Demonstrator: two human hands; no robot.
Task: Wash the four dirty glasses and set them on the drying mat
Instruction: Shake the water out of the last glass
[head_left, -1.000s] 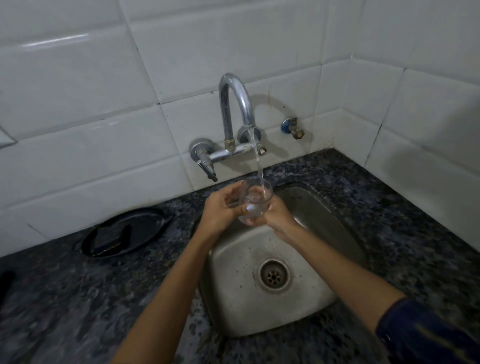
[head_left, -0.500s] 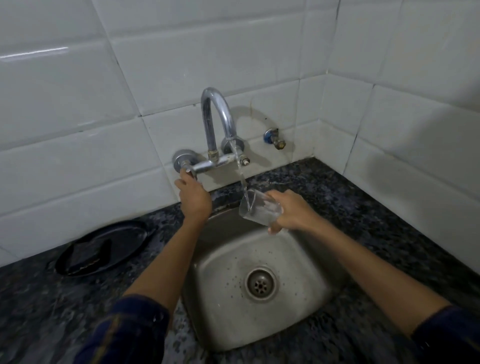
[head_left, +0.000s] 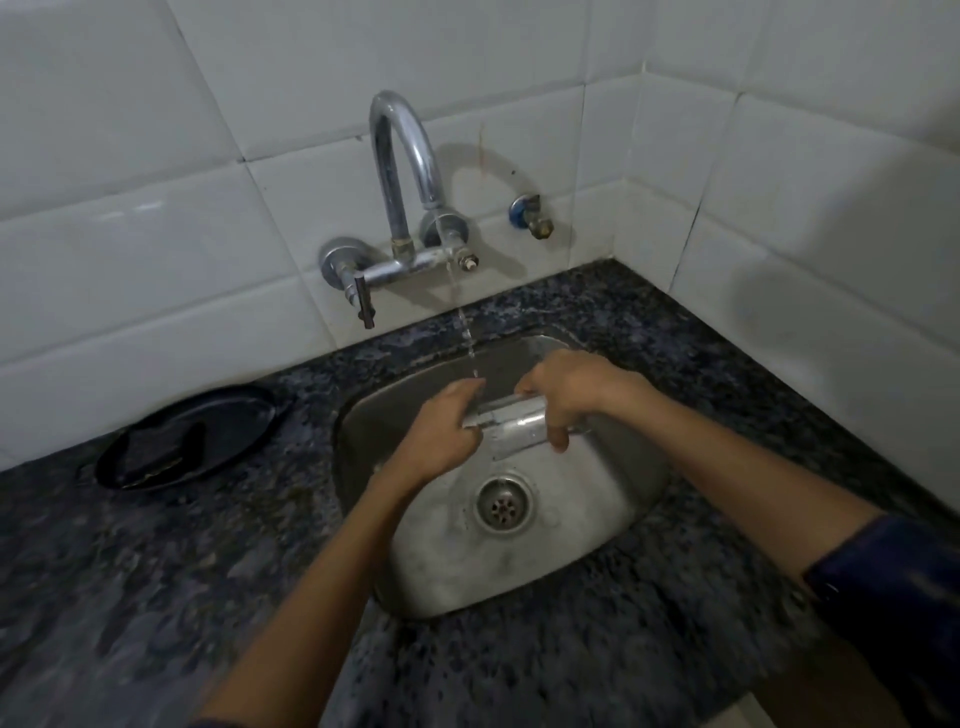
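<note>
A clear glass (head_left: 511, 423) lies on its side over the steel sink (head_left: 597, 514), held between both hands. My right hand (head_left: 569, 389) grips its right end from above. My left hand (head_left: 441, 434) is at its left end, fingers at or inside the mouth. A thin stream of water (head_left: 465, 332) falls from the wall tap (head_left: 402, 171) and lands near my left fingers. No other glasses and no drying mat are in view.
A black plate (head_left: 218, 431) with a dark scrub pad (head_left: 156, 449) sits on the speckled granite counter (head_left: 156, 571) left of the sink. The tap handle (head_left: 363, 301) hangs at left. A small blue valve (head_left: 530, 215) sticks out of the tiled wall. White tile walls meet in the right corner.
My left hand left the tap handle and came back to the glass. The glass went from tilted under the stream to lying sideways. The water stream is thinner.
</note>
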